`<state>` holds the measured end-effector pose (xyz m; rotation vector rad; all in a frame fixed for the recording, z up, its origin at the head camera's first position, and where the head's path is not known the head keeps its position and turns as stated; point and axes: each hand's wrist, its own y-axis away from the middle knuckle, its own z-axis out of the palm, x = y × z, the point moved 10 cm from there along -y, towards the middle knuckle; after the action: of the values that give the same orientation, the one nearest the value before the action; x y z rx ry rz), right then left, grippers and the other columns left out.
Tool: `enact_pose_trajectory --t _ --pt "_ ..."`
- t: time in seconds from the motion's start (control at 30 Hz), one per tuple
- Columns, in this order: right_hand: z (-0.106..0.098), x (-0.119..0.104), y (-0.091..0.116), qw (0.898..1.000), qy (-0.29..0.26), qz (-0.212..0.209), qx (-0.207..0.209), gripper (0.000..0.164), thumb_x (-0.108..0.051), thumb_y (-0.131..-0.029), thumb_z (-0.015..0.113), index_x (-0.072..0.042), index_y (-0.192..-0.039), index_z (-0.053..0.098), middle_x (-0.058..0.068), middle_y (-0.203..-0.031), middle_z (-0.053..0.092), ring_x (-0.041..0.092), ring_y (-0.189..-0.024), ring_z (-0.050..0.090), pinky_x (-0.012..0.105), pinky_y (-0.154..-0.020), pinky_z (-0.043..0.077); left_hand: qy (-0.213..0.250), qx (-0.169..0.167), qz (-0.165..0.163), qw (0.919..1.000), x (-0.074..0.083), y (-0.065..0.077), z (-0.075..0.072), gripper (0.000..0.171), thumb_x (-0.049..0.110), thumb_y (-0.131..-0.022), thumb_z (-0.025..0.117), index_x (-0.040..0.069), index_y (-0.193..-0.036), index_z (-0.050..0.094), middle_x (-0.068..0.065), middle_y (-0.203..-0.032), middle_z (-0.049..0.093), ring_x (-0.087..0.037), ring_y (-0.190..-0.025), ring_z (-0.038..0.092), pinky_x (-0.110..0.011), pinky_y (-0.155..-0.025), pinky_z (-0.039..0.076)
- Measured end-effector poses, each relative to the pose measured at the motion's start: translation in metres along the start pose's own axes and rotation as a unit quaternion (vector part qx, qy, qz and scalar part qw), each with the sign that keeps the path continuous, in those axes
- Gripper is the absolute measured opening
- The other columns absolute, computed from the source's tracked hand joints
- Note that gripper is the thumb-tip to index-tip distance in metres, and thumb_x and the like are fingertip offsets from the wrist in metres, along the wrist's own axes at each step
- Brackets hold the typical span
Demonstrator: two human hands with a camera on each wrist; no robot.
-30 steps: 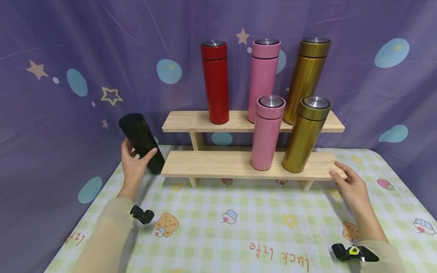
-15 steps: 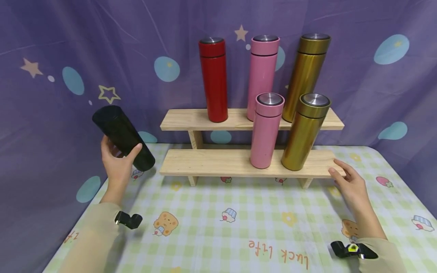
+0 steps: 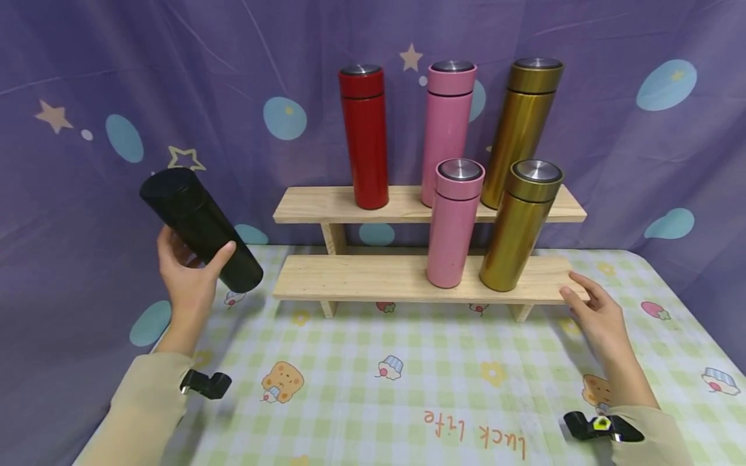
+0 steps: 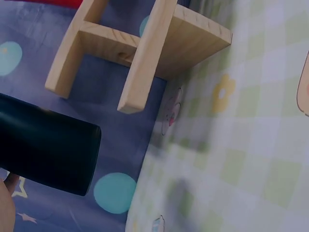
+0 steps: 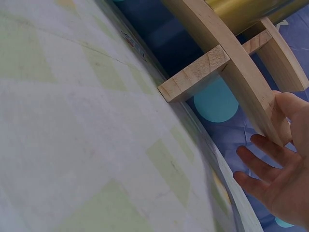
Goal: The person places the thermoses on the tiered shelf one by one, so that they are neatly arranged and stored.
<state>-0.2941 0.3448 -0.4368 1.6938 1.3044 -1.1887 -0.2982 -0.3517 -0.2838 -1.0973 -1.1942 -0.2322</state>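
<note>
My left hand (image 3: 189,278) grips a black thermos bottle (image 3: 201,223), tilted with its upper end to the left, in the air left of the two-tier wooden shelf (image 3: 350,278). The bottle's lower end shows in the left wrist view, with a bit of the hand at the edge. My right hand (image 3: 600,320) holds the right end of the lower board, thumb and fingers about its edge, as the right wrist view shows. On the lower board stand a pink bottle (image 3: 454,233) and a gold bottle (image 3: 515,239).
The upper board carries a red bottle (image 3: 367,142), another pink bottle (image 3: 449,129) and another gold bottle (image 3: 521,129), the last two partly hidden by the front pair. A checked tablecloth (image 3: 350,408) covers the table; a purple curtain (image 3: 204,77) hangs behind.
My left hand has carried the black bottle leftward and up, away from the shelf's left end, and it leans more. My right hand has stayed at the board's end.
</note>
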Motion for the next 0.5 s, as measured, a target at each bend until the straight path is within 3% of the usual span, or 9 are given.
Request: enact_pose_trajectory --t 0.3,0.5 --pt "-0.001 -0.001 -0.001 1.000 0.001 -0.005 0.002 0.067 -0.049 -0.096 0.059 -0.023 -0.154 0.037 0.024 -0.157 0.026 -0.012 -0.091 0.050 0.007 -0.077 0.047 0.026 -0.012 0.052 0.9982 0.029 0.003 0.004 0.081 0.004 -0.072 0.085 0.020 -0.142 0.047 0.002 -0.122 0.059 -0.015 -0.106 0.056 -0.023 -0.082 0.043" --pt "-0.001 0.000 -0.001 1.000 -0.006 -0.001 0.003 0.066 -0.048 -0.096 0.059 -0.024 -0.154 0.038 0.021 -0.158 0.026 -0.012 -0.092 0.050 0.007 -0.078 0.046 0.037 -0.009 0.068 0.9969 0.046 0.007 0.009 0.080 0.002 -0.072 0.083 0.017 -0.142 0.047 0.001 -0.123 0.059 -0.017 -0.107 0.056 -0.024 -0.083 0.043"
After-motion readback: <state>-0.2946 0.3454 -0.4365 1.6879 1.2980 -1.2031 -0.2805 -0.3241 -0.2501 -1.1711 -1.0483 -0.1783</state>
